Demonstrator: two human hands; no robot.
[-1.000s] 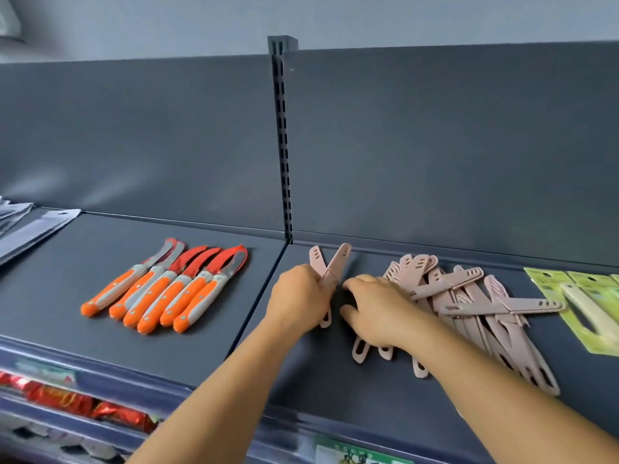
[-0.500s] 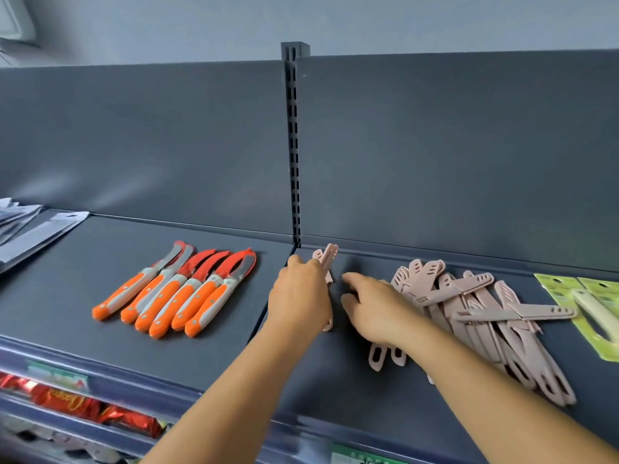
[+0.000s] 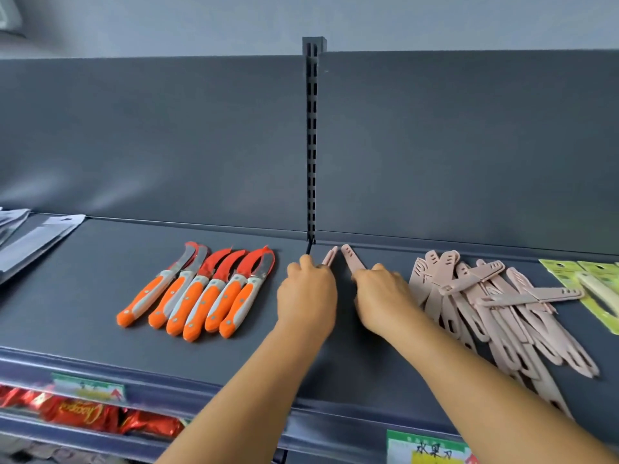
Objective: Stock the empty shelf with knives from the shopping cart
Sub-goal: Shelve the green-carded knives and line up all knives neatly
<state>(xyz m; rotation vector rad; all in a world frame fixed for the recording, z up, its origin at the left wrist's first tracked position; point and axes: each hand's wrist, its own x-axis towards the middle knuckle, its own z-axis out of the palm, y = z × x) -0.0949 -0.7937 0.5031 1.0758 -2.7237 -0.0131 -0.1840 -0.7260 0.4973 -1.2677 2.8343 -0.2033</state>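
I have two pink sheathed knives under my hands on the shelf [image 3: 351, 363], both lying just right of the slotted upright post [image 3: 311, 145] that splits the back panel. The left pink knife [image 3: 330, 256] shows only its tip past my left hand [image 3: 306, 296], whose fingers [image 3: 306, 262] curl down over it and hold it against the shelf. The right pink knife [image 3: 351, 259] sticks out from under my right hand [image 3: 382, 296]; those fingers are curled over its lower part too, pinning it, though how the thumb sits underneath I cannot tell. The two tips stand a little apart and lean toward each other slightly. To my mind I am in the arranging step: starting a neat row of pink knives at the post end of this bay. Farther right of the post, the pile of pink knives [image 3: 495, 303] lies crossed and tangled, so most of the sorting seems left to do. Beyond it sit green packaged knives [image 3: 589, 283]. Left of the post, the orange-handled knives [image 3: 197, 293] already lie in a tidy slanted row. Next, I think, I need to square these two parallel and close together, then let go and draw another knife from the pile, lifting it free so the crossed ones do not drag along. The cart is out of view.
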